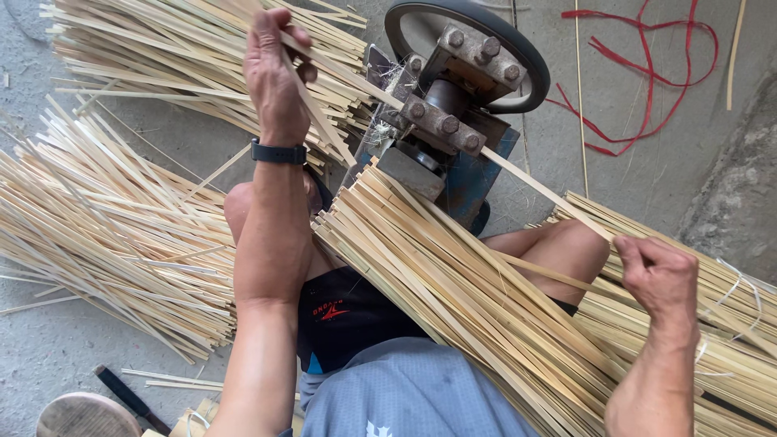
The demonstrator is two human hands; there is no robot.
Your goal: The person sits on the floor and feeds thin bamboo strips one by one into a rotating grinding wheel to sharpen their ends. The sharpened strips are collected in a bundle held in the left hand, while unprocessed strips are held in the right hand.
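Left hand (pixel 275 69) and right hand (pixel 660 271) are both pinching a strip (pixel 534 184); I'm judging it light, springy, splintery, best gripped near its ends.

Rough grey concrete floor (pixel 48 356), daylit

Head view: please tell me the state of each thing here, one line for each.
Left hand: raised, closed on thin strips at the machine.
Right hand: closed on the strip leaving the machine.
Bamboo strip: passing through the machine, held at both ends.
Machine: strip inside its bolted head; running or not, cannot tell.
Bundle on lap: lying slanted across the legs.
Red cord: loose on the floor.
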